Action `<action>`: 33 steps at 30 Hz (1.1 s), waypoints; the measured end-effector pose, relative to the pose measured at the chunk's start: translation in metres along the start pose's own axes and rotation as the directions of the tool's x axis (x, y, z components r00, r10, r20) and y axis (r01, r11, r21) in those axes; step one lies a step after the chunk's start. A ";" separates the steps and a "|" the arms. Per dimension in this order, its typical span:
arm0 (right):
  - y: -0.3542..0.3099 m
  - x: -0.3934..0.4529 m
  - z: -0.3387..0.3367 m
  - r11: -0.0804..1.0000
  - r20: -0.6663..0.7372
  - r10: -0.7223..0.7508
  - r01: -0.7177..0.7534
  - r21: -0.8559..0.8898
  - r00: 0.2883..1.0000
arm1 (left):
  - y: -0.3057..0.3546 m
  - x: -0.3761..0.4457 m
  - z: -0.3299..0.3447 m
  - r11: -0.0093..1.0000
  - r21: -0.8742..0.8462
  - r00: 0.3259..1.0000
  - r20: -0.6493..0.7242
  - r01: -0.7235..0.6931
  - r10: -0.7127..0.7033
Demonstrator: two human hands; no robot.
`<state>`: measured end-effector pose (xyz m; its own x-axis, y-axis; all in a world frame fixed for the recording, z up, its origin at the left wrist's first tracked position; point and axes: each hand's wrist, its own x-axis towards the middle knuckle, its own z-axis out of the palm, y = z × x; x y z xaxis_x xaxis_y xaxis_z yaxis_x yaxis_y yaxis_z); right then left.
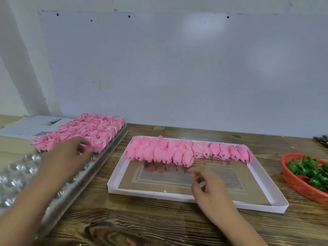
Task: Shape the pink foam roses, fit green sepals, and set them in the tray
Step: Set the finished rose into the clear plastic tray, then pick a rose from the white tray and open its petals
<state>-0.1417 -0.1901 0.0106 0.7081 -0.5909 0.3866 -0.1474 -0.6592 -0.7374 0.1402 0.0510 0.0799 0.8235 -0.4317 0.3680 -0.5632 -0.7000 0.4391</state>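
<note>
The unshaped pink foam buds (186,152) lie in two rows along the far side of the shallow white box (197,198), each bud's long axis running toward and away from the person with its dark stem end pointing near; the nearest bud (188,159) sits just beyond the right hand (207,187), whose loosely curled fingers hold nothing. The left hand (71,155) is farther off, over the clear plastic tray (99,167) beside the finished roses (92,130), seemingly empty; the green sepals (308,169) wait in the red basket (301,186), well off to the right hand's outer side.
</note>
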 end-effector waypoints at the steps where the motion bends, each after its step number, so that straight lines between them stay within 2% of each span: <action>1: 0.002 0.001 -0.001 1.000 -0.014 0.018 -0.019 -0.017 1.000 | 0.021 -0.012 0.007 0.994 -0.064 0.996 0.036 -0.084 0.086; 3: 0.004 0.001 -0.001 0.999 -0.038 0.036 -0.037 -0.033 0.999 | 0.061 -0.037 0.026 0.961 -0.179 0.955 0.175 -0.209 0.240; 6: 0.005 0.002 -0.001 0.998 -0.051 0.050 -0.052 -0.045 0.997 | 0.102 -0.068 0.061 0.907 -0.280 0.838 0.366 -0.315 0.404; 9: 0.006 0.003 -0.001 0.995 -0.061 0.058 -0.062 -0.079 0.996 | 0.119 -0.086 0.090 0.837 -0.301 0.695 0.467 -0.457 0.547; 11: 0.007 0.004 -0.002 0.993 -0.063 0.065 -0.071 -0.093 0.996 | 0.123 -0.090 0.101 0.802 -0.274 0.639 0.493 -0.531 0.591; 16: 0.007 0.010 -0.003 0.985 -0.046 0.104 -0.109 -0.131 0.994 | 0.118 -0.093 0.114 0.764 -0.244 0.651 0.409 -0.597 0.639; 22: 0.010 0.050 -0.002 0.915 0.047 0.337 -0.315 -0.253 0.940 | 0.115 -0.096 0.119 0.754 -0.259 0.668 0.353 -0.603 0.655; 28: 0.014 0.086 0.017 0.877 -0.008 0.456 -0.451 -0.165 0.890 | 0.113 -0.098 0.120 0.749 -0.273 0.675 0.326 -0.603 0.662; 33: 0.014 0.096 0.037 0.864 -0.077 0.475 -0.481 -0.151 0.877 | 0.114 -0.100 0.121 0.752 -0.261 0.681 0.317 -0.606 0.660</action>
<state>-0.0498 -0.2392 0.0168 0.4976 -0.8668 0.0317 -0.5721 -0.3554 -0.7392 0.0024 -0.0545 -0.0063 0.2113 -0.9363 0.2804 -0.9398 -0.1159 0.3213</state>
